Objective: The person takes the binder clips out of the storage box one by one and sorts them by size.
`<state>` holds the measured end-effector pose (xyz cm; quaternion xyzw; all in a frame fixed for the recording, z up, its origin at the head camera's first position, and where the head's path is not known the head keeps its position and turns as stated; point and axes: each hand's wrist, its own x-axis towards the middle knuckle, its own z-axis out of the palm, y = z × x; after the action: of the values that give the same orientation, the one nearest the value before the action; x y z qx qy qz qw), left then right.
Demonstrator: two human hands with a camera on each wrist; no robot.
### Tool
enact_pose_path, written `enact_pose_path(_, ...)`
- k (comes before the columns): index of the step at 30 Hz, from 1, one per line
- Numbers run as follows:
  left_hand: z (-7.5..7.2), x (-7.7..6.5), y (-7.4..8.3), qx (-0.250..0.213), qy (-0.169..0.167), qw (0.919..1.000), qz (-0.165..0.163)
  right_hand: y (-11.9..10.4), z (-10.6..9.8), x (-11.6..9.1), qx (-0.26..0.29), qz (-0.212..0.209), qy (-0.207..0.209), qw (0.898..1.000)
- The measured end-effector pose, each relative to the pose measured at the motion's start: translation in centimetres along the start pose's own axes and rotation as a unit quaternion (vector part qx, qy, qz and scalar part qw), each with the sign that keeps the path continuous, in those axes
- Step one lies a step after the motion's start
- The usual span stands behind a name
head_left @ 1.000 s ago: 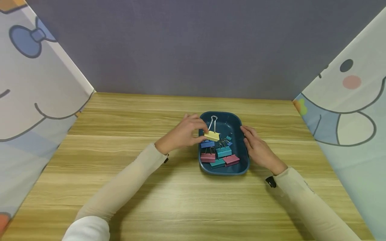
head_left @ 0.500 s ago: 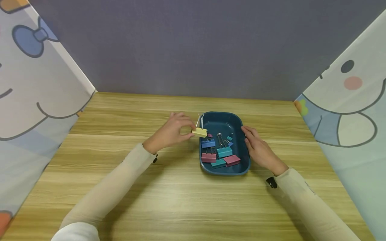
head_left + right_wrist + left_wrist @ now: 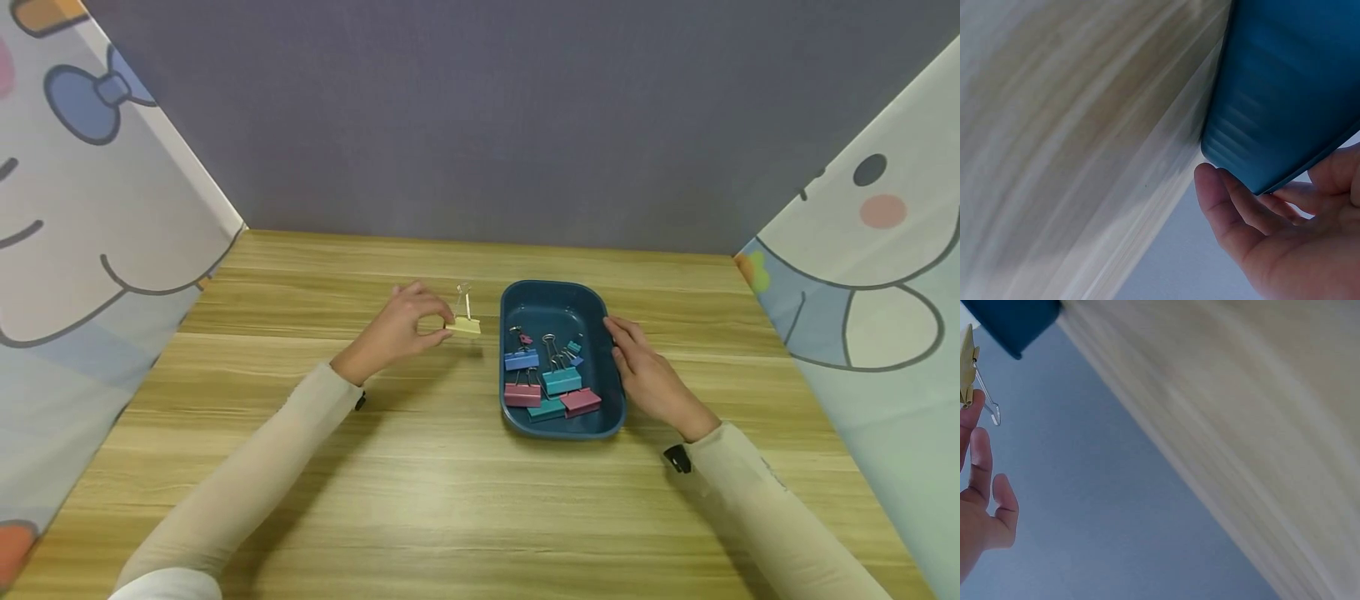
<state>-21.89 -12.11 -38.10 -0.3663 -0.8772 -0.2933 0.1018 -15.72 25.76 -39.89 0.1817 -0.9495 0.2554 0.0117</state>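
Note:
My left hand (image 3: 401, 329) pinches a yellow binder clip (image 3: 463, 326) by its end between thumb and fingers, over the table left of the tray. The clip's wire handles point up and away. In the left wrist view the clip (image 3: 967, 365) shows at the left edge, with the other fingers loose below. A dark blue tray (image 3: 542, 312) stands to the right. Against its right side rests my right hand (image 3: 654, 379), fingers extended along rim and wall. The right wrist view shows these fingers (image 3: 1225, 212) at the tray's outer wall (image 3: 1279, 106).
Inside the tray lie a blue binder clip (image 3: 521, 360), teal clips (image 3: 562, 381), pink clips (image 3: 522, 394) and several small ones. A wood-grain table (image 3: 420, 492) carries everything. A grey panel (image 3: 480, 125) closes the back; cartoon-printed panels (image 3: 847, 250) flank both sides.
My left hand has carried the yellow binder clip leftward out of the tray, past its left rim and over the table. The right hand has stayed at the tray's side.

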Motion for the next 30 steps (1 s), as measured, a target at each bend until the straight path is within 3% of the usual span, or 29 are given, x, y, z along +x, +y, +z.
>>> enact_pose_path(8, 0.5, -0.7, -1.7, 0.018, -0.007, 0.9998, -0.010, 0.1, 0.1, 0.0, -0.002, -0.003, 0.003, 1.000)
enact_pose_path(16, 1.2, -0.2, -2.7, 0.029, -0.024, 0.9992, -0.012, 0.1, 0.0, 0.0, -0.002, 0.000, 0.000, 1.000)
enact_pose_path(22, 1.5, 0.2, -3.0, 0.036, -0.039, 0.9985, -0.008, 0.0, 0.0, 0.0, -0.004, -0.004, 0.003, 1.000)
enact_pose_path(30, 1.6, 0.6, -2.8, 0.042, -0.067, 0.9964, -0.028, 0.1, 0.0, 0.0, -0.007, -0.003, 0.003, 1.000)
